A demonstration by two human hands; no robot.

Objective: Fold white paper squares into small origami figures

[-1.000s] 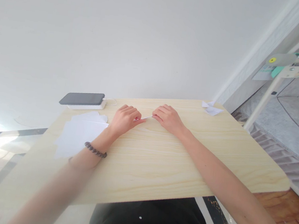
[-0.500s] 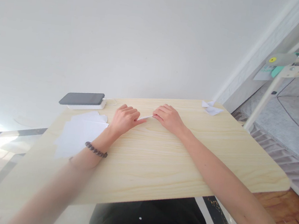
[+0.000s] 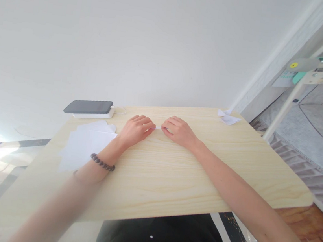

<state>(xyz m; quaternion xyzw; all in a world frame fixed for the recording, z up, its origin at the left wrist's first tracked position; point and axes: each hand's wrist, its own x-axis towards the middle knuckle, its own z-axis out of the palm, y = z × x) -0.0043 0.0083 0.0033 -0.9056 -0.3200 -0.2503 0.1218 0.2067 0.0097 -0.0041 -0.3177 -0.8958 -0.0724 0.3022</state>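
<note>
A narrow strip of white paper (image 3: 158,127) shows between my two hands, most of it hidden by the fingers. My left hand (image 3: 137,130), with a dark bead bracelet at the wrist, pinches its left end between thumb and fingers. At its right end my right hand (image 3: 179,132) grips it the same way, the fingers curled. Both hands are low over the wooden table (image 3: 166,177). Loose white sheets of paper (image 3: 87,143) lie overlapping to the left, partly behind my left forearm.
At the back left a dark phone (image 3: 88,106) rests on a white block (image 3: 93,116), with a white cable. Folded white paper pieces (image 3: 229,119) lie at the back right corner. A wall (image 3: 159,49) rises behind the table, and a white metal frame (image 3: 285,105) stands at right.
My left thumb has drawn in from its outstretched position to the fingertips. My right hand has moved slightly left and down, so less of the paper shows between the hands.
</note>
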